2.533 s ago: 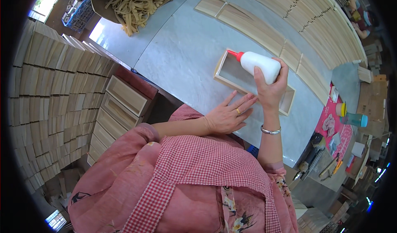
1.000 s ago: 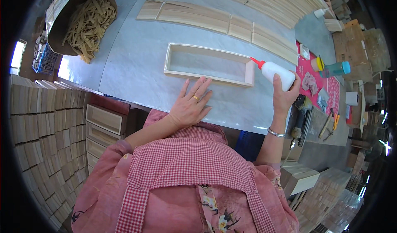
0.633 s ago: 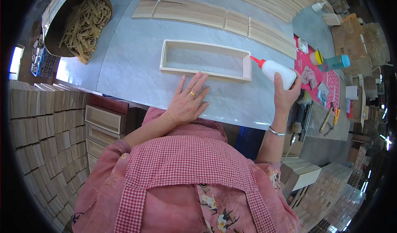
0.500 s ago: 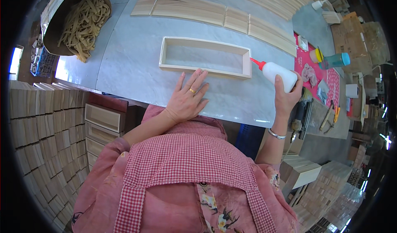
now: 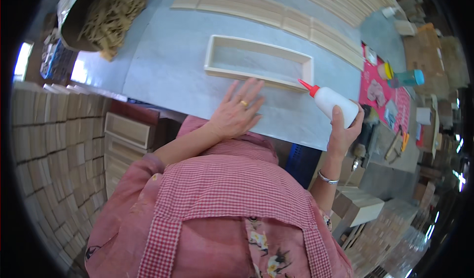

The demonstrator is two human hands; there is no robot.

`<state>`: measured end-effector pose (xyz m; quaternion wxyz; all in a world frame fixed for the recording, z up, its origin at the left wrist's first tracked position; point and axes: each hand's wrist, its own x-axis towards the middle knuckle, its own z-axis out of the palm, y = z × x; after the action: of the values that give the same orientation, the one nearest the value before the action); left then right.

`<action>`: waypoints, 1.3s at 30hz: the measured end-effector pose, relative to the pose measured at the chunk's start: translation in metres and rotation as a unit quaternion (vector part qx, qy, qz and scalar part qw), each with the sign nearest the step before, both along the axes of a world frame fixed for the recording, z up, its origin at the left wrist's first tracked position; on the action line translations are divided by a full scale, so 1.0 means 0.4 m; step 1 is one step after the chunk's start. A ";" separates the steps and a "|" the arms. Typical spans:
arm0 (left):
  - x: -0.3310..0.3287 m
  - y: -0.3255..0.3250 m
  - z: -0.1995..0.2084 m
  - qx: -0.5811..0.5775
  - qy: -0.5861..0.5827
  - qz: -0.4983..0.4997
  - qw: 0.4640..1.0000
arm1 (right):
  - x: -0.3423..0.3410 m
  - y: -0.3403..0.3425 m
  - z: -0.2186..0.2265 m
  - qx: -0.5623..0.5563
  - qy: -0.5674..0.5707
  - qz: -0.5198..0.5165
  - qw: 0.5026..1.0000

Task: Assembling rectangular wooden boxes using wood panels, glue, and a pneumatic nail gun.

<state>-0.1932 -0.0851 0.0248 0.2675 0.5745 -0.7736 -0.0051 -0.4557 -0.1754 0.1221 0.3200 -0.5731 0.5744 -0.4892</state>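
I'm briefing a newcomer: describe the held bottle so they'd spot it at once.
On the grey-blue table, find the rectangular wooden frame. By its near right corner, the person's right hand holds a white bottle. Its pointed red nozzle distinguishes it from the blue-capped teal bottle farther right.

On my pale grey surface [image 5: 163, 56] lie a wooden frame [image 5: 261, 49], a row of thin boards [image 5: 296, 23], packed slats [image 5: 331, 2] and, at left, a container [image 5: 73, 31] of tan strips [image 5: 112, 16].
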 end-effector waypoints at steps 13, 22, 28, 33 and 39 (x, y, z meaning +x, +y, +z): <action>0.004 0.001 -0.025 0.006 0.024 -0.019 1.000 | 0.384 0.046 -0.076 -0.010 -0.061 0.222 0.973; 0.006 0.001 -0.011 0.009 0.011 -0.013 1.000 | 0.342 0.045 -0.049 0.004 -0.038 0.197 0.980; 0.003 -0.007 0.003 -0.013 0.008 -0.002 1.000 | 0.264 0.040 -0.041 -0.020 -0.003 0.155 0.988; -0.003 -0.009 0.005 0.003 0.009 -0.001 1.000 | 0.201 0.039 -0.034 -0.027 0.020 0.115 0.993; -0.004 -0.009 0.004 0.014 0.005 0.001 1.000 | 0.129 0.039 -0.032 -0.026 0.031 0.076 0.996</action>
<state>-0.1946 -0.0886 0.0266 0.2635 0.5788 -0.7715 -0.0187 -0.4040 -0.1596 0.1091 0.3234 -0.6382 0.5256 -0.4603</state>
